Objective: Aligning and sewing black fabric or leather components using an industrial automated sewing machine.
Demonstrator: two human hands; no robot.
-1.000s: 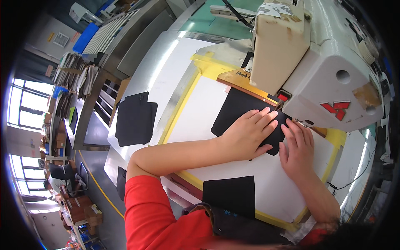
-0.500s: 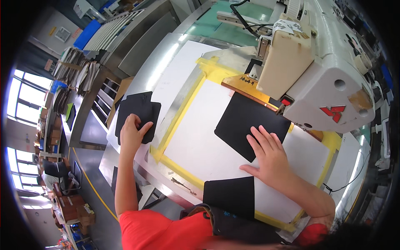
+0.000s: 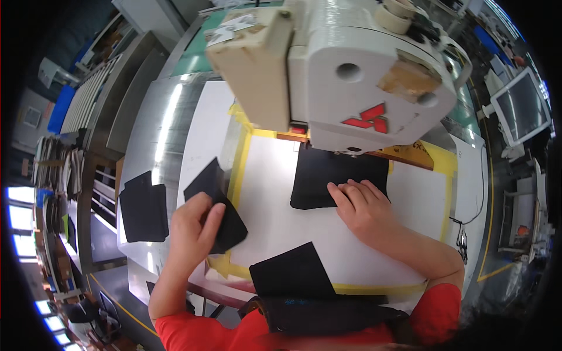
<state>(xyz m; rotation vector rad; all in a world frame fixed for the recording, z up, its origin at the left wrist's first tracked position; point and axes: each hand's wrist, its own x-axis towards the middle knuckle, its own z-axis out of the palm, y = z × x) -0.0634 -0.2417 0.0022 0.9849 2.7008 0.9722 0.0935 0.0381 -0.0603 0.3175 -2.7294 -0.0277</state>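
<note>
black panel (image 3: 232,229) between left fingers (image 3: 213,220), apparently bent

Two hands (image 3: 190,228), three black pieces (image 3: 313,181) nearby, one stack (image 3: 143,213); one machine (image 3: 328,93), one monitor (image 3: 522,108)

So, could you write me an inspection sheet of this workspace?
Surface: white sheet edged with yellow tape.
Pieces: large black piece partly beneath the white machine head; overlapping black pieces at left; near black piece by the person's body.
Clutter: stacked sheets, left background.
Hands: left hand holds a black panel; right hand rests on the large black piece.
Cables: thin dark cable at right.
Surroundings: monitor, right.
</note>
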